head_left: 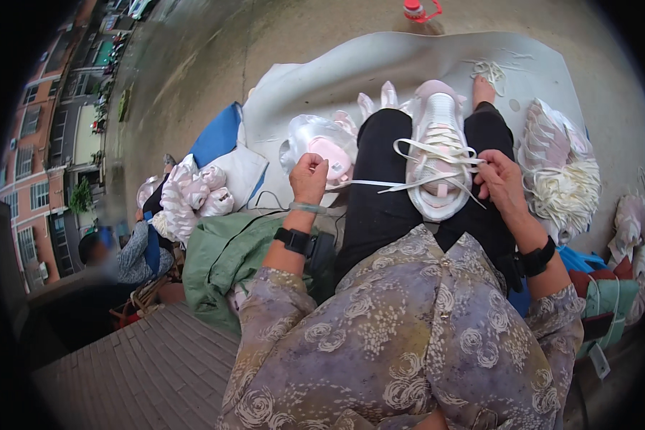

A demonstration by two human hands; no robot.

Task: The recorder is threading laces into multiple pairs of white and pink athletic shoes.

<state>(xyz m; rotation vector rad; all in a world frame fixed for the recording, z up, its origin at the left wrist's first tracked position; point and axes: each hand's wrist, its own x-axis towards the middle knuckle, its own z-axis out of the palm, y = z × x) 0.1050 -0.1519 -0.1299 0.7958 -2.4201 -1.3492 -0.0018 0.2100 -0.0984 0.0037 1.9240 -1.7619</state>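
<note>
A white and pale pink sneaker (436,107) rests on my lap between my thighs, toe pointing away and heel opening toward me. A flat cream shoelace (369,182) runs through its upper eyelets, with loose loops over the tongue. My left hand (309,180), to the left of the shoe, is closed on one stretch of the lace, which is drawn out sideways. On the other side, my right hand (502,185) pinches the lace close to the shoe's right edge. Its fingertips partly hide the lace there.
A pale sheet (301,89) covers the ground ahead, with loose laces (490,72) near my bare foot. Bundled pink shoes and laces (562,172) lie at right, more wrapped shoes (193,188) at left. Green cloth (229,247) lies beside me; another person (140,247) sits far left.
</note>
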